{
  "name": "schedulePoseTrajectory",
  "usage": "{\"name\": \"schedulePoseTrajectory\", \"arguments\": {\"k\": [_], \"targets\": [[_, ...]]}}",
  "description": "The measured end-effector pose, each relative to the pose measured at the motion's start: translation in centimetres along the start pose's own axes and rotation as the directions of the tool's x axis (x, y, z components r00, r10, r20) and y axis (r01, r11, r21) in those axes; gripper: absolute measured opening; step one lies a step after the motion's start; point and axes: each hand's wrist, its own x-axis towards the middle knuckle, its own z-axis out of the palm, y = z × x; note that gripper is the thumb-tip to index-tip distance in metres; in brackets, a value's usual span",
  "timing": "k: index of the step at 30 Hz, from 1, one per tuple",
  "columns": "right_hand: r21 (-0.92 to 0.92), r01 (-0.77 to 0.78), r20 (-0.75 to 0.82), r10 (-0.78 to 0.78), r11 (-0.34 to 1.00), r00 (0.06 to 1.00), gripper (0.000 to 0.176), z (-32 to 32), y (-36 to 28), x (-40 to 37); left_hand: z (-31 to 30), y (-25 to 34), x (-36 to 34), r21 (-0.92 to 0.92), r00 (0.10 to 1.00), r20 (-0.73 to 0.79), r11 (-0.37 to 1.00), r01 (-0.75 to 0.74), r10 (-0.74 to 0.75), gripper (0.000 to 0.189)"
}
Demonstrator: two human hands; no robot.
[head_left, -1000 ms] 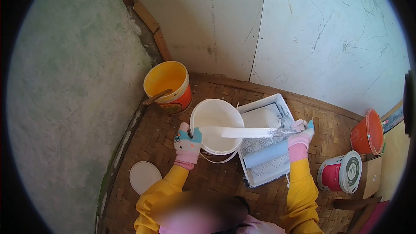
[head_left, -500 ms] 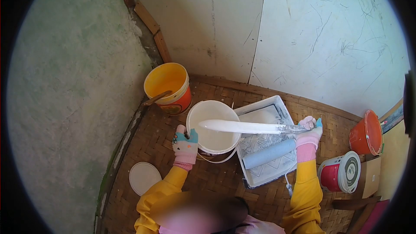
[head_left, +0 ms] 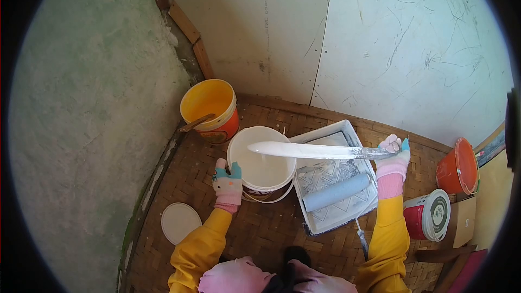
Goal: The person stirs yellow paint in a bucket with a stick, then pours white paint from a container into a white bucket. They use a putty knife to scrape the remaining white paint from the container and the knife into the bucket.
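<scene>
My right hand (head_left: 393, 154), in a light patterned glove, is closed around the bare grey end of a stirring stick (head_left: 312, 151). Wet white paint coats most of the stick, which lies nearly level over the bucket's mouth, its rounded tip above the paint. White paint fills part of the bucket (head_left: 269, 186), whose wire handle hangs down at the front. On the bucket's left rim is my left hand (head_left: 227, 182), gloved too, with the thumb and fingers gripping the edge. A paint tray (head_left: 364, 206) sits to the bucket's right, holding a pale blue roller (head_left: 336, 191).
Behind left stands a yellow-lined bucket (head_left: 213, 100) with a wooden stick (head_left: 197, 122). A round white lid (head_left: 180, 223) lies front left. At right are an orange bucket (head_left: 453, 171), a red-and-white tub (head_left: 415, 221) and a cardboard box (head_left: 464, 222). Walls rise left and behind.
The bucket has shifted slightly left with my left hand. My right hand has moved a little right and back with the stick. The blurred shape at the bottom has gone, showing my pink-clad knees.
</scene>
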Motion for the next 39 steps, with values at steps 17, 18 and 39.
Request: {"name": "schedulePoseTrajectory", "arguments": {"k": [17, 18, 39], "targets": [[-0.004, -0.02, 0.067, 0.02, 1.0, 0.998, 0.04, 0.9, 0.8, -0.9, -0.1, -4.6, -2.5, -0.256, 0.992, -0.11, 0.966, 0.04, -0.07, 0.023], [-0.003, -0.018, 0.067, 0.018, 1.0, 0.998, 0.04, 1.0, 0.8, -1.0, 0.0, -4.7, -2.4, -0.257, 0.992, -0.108, 0.966, 0.039, -0.069, 0.023], [0.187, 0.113, 0.211, -0.153, 0.976, 0.965, 0.036, 0.5, -13.5, 3.0, 2.3, 7.5, 2.4, 0.206, 0.975, 0.224, 0.978, -0.037, -0.011, 0.027]]}}
